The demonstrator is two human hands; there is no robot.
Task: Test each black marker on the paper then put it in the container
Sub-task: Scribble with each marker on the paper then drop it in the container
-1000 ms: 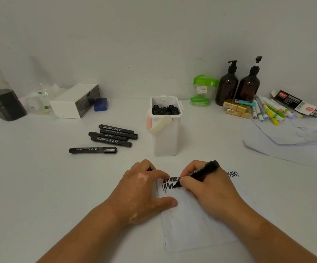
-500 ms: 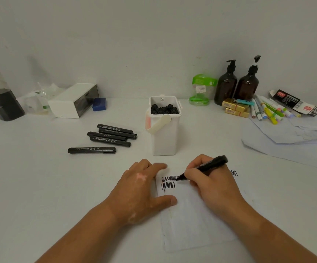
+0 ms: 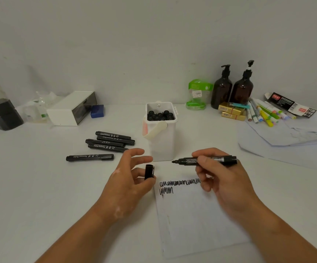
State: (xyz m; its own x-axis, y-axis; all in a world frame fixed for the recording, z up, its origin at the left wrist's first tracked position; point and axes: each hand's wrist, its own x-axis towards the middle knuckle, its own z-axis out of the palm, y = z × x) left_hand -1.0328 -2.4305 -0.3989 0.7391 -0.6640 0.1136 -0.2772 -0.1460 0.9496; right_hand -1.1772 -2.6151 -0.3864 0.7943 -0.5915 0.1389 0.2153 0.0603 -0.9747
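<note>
My right hand (image 3: 220, 179) holds an uncapped black marker (image 3: 205, 160) level above the paper (image 3: 195, 215), tip pointing left. My left hand (image 3: 127, 183) pinches the marker's black cap (image 3: 149, 172) between thumb and finger, other fingers spread, just left of the paper. Black scribbles (image 3: 180, 184) run along the paper's top. The white container (image 3: 161, 143) stands behind the hands with several black markers upright inside it. Several capped black markers (image 3: 110, 142) lie on the table to its left, one more (image 3: 90, 157) nearer me.
A white box (image 3: 72, 109) and a blue block (image 3: 97, 111) sit at the back left, a dark jar (image 3: 3, 114) farther left. Two brown pump bottles (image 3: 231, 88), a green pack (image 3: 197, 93), yellow boxes (image 3: 231, 112), coloured markers (image 3: 264, 112) and loose papers (image 3: 286, 137) fill the back right.
My right hand has lifted the marker off the paper and turned it level. My left hand has risen from the paper's edge and now shows the cap between its fingers.
</note>
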